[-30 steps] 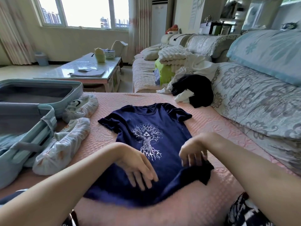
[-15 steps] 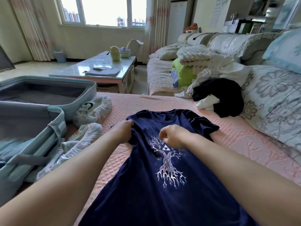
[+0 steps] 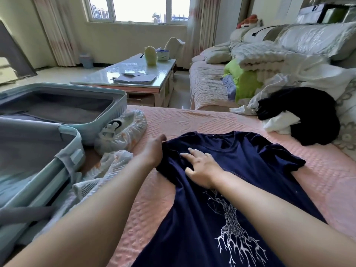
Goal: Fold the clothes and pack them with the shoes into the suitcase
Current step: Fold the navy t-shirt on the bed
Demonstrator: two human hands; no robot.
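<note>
At the far left an open pale-blue suitcase (image 3: 117,106) lies on the pink cover (image 3: 192,122), both halves facing up. Just to its right sit two shoes in white wrappers, the far shoe (image 3: 125,130) touching the suitcase wall and the near shoe (image 3: 107,166) beside the closer half.

The left hand (image 3: 154,153) meets the left shoulder of a navy T-shirt (image 3: 250,162). Its thumb points away and its fingers are hidden under the bunched cloth, so I cannot tell whether they clasp it. The right hand (image 3: 200,168) lies palm down on the shirt's chest, just right of the left hand, fingers straight and spread, pressing the fabric and holding nothing.

The shirt lies face up in the middle of the cover, collar far, white tree print near. A heap of black and white clothes (image 3: 300,116) sits far right against the cushions. A coffee table (image 3: 134,74) stands beyond, on the floor.
</note>
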